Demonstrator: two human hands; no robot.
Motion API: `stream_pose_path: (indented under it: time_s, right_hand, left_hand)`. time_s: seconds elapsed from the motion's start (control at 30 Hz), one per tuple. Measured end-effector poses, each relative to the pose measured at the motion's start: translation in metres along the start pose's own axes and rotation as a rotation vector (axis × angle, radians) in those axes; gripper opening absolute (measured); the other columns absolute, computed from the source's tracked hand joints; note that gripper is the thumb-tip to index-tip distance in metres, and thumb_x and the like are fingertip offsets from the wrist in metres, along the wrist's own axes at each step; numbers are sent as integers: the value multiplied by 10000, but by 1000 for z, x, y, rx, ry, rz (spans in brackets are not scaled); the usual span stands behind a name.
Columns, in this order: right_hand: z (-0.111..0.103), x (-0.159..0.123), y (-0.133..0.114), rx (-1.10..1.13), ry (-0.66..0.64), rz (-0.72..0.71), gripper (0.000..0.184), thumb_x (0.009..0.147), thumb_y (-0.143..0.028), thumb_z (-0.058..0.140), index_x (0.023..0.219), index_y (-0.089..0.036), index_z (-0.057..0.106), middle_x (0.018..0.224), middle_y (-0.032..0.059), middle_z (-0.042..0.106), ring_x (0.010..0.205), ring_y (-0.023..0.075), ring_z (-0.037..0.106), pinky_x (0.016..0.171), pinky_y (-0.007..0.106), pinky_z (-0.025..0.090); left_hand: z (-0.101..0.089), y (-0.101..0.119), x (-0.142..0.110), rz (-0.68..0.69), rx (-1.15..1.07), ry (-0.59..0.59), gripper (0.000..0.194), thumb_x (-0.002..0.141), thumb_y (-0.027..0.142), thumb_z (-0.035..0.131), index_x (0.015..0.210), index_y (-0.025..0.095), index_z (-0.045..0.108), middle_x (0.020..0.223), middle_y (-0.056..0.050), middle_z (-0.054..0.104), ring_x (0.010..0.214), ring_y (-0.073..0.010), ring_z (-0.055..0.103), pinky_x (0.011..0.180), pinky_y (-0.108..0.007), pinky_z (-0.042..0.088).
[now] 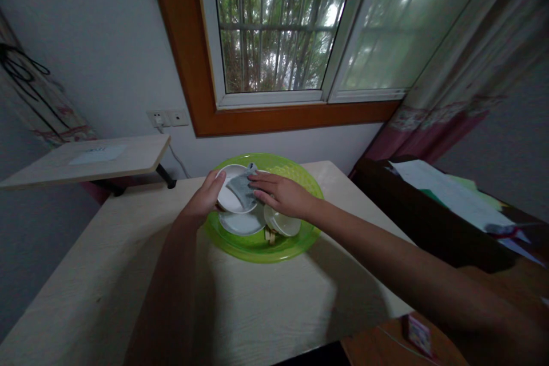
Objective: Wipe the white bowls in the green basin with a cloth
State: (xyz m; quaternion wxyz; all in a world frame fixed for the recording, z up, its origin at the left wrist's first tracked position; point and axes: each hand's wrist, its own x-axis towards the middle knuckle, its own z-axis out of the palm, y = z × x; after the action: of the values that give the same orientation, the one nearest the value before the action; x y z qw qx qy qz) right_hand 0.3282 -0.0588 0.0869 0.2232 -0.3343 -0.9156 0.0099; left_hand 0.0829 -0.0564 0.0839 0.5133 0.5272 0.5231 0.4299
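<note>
My left hand [209, 197] grips the left rim of a white dish [230, 199], thumb over the edge, tilting it above the green basin [240, 250]. A grey cloth [242, 190] lies against the inside of this dish. My right hand [283, 194] has its fingers on the cloth, pressing it at the dish's right side. Below the held dish, a second white plate [242, 224] rests in the basin. A pale bowl [285, 223] sits to its right, partly under my right hand. Small light-brown pieces [270, 235] stick out beside that bowl; their kind is unclear.
The basin stands on a light wooden table [257, 297] by the window. A raised shelf [107, 154] on black legs is at the left. Papers [454, 194] lie on a dark surface at the right. A cable [178, 157] hangs from the wall socket [167, 119].
</note>
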Motion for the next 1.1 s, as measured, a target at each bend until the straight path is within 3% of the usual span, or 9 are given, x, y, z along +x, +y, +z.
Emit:
stream_pose_path:
  time_s: [0.17, 0.3, 0.4, 0.47, 0.63, 0.77, 1.0, 1.1]
  right_hand:
    - [0, 8, -10, -308, -31, -122, 497, 1042, -487, 498, 1302, -113, 698, 1458, 145, 612, 1490, 348, 370, 1263, 558, 250]
    - [-1, 13, -30, -311, -70, -145, 570, 1028, -575, 478, 1144, -92, 757, 1178, 187, 745, 1271, 338, 528, 1140, 519, 384]
    - [1, 18, -41, -197, -153, -122, 582, 1034, -601, 443, 1038, -123, 775, 960, 151, 768, 1038, 293, 618, 994, 476, 457]
    - [2, 22, -44, -84, -193, -92, 564, 1030, -606, 455, 1031, -136, 767, 927, 128, 756, 954, 264, 645, 951, 446, 469]
    - [3, 31, -51, 211, -245, -44, 483, 963, -517, 633, 1267, -142, 644, 1115, 128, 723, 1002, 245, 671, 947, 380, 496]
    - [4, 39, -58, 348, -235, 21, 463, 912, -456, 708, 1234, -140, 603, 1204, 139, 688, 1065, 269, 652, 982, 406, 501]
    - [14, 43, -65, 470, -144, 54, 721, 855, -360, 778, 1453, -164, 429, 1437, 163, 562, 1307, 280, 556, 1103, 415, 445]
    - [10, 43, -61, 478, -169, 51, 685, 871, -362, 759, 1456, -175, 455, 1413, 146, 593, 1248, 265, 597, 1065, 387, 466]
  left_hand:
    - [4, -1, 2, -5, -17, -16, 564, 900, 682, 548, 1261, 250, 580, 988, -61, 682, 765, -198, 636, 554, -260, 503]
    - [-1, -6, 5, 31, -85, -5, 588, 894, 702, 542, 1264, 244, 548, 966, -53, 658, 747, -190, 624, 561, -268, 518]
    - [-1, -8, 6, 31, -69, 17, 596, 890, 711, 543, 1270, 252, 545, 959, -47, 648, 746, -190, 626, 560, -271, 520]
    - [1, -7, 6, 29, -58, 19, 582, 896, 699, 546, 1273, 256, 545, 986, -51, 647, 755, -192, 634, 565, -277, 526]
    - [6, -8, 7, 18, -84, 31, 567, 919, 679, 530, 1323, 281, 497, 1019, -42, 635, 740, -169, 638, 564, -265, 533]
    - [5, -13, 10, 50, -182, -22, 570, 928, 669, 532, 1337, 276, 476, 1008, -33, 632, 748, -150, 642, 600, -249, 546]
    - [5, -15, 10, 45, -178, -71, 613, 909, 703, 535, 1332, 263, 473, 1016, -43, 636, 810, -178, 671, 639, -292, 583]
    - [2, -15, 9, 55, -212, -94, 612, 899, 700, 558, 1313, 258, 471, 998, -38, 649, 801, -178, 681, 657, -301, 588]
